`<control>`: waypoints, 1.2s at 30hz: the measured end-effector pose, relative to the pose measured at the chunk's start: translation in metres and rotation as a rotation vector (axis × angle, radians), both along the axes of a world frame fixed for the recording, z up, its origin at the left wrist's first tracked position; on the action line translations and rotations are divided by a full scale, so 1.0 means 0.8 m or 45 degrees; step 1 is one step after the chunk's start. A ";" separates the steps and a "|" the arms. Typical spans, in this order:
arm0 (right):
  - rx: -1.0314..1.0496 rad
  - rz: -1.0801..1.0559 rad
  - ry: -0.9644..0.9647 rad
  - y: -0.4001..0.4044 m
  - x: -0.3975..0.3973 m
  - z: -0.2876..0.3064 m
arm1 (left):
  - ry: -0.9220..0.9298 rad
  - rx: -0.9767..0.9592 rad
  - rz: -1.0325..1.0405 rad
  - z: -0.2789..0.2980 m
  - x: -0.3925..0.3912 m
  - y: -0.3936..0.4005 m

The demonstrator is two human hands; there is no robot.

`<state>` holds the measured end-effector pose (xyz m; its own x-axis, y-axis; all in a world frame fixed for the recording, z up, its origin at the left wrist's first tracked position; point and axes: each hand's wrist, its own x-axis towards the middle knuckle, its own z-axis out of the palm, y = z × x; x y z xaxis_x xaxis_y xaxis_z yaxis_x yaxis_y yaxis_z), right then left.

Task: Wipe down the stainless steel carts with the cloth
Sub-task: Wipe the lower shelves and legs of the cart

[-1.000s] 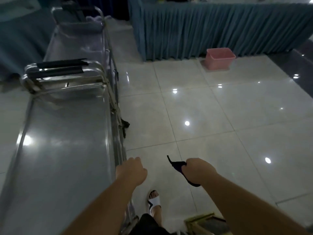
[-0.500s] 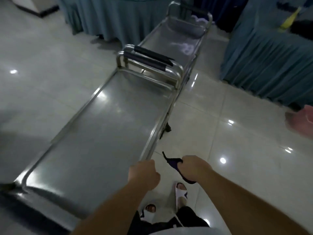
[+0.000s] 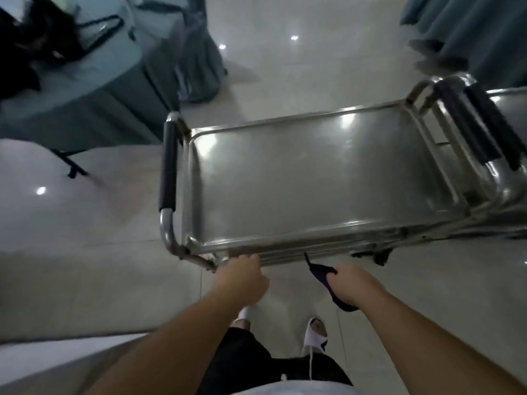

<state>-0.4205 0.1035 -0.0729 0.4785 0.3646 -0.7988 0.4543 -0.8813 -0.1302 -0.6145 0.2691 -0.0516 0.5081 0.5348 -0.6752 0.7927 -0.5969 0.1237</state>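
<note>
**Both hands at the near rail of the steel cart, cloth in the right**

The left hand [image 3: 242, 276] is curled into a fist at the near edge of the shiny stainless steel cart [image 3: 322, 178]; its knuckles meet the rim, though whether the fingers actually wrap the rail cannot be told. Just to its right, a little apart from it, the right hand [image 3: 352, 286] grips a dark purple cloth [image 3: 320, 273], which sticks out ahead of the fist toward the cart's edge and also trails out below the hand. The cloth's front tip lies close to the rail; contact is unclear.

The cart's flat tray top stretches away beyond both hands. A black padded handle [image 3: 168, 169] stands ahead and to the left of the left hand. Ahead and far right of the right hand, two more black-padded handles [image 3: 482, 126] crowd together. Below the hands, white sandals [image 3: 313, 334] stand on the pale glossy tile floor [image 3: 94, 260].
</note>
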 end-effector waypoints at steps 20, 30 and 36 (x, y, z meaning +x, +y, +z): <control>0.089 0.227 0.196 0.045 -0.191 -0.201 | 0.175 -0.170 0.384 -0.251 -0.251 -0.016; 0.128 0.358 0.158 0.095 -0.154 -0.426 | 0.180 -0.011 0.380 -0.451 -0.226 0.009; 0.173 0.499 0.045 0.127 -0.140 -0.548 | 0.097 0.117 0.316 -0.575 -0.199 0.029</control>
<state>-0.5322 0.2051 -0.5112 0.2555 0.6171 -0.7443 0.7453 -0.6161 -0.2549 -0.7736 0.2925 -0.5117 0.3034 0.6974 -0.6492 0.9211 -0.3891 0.0125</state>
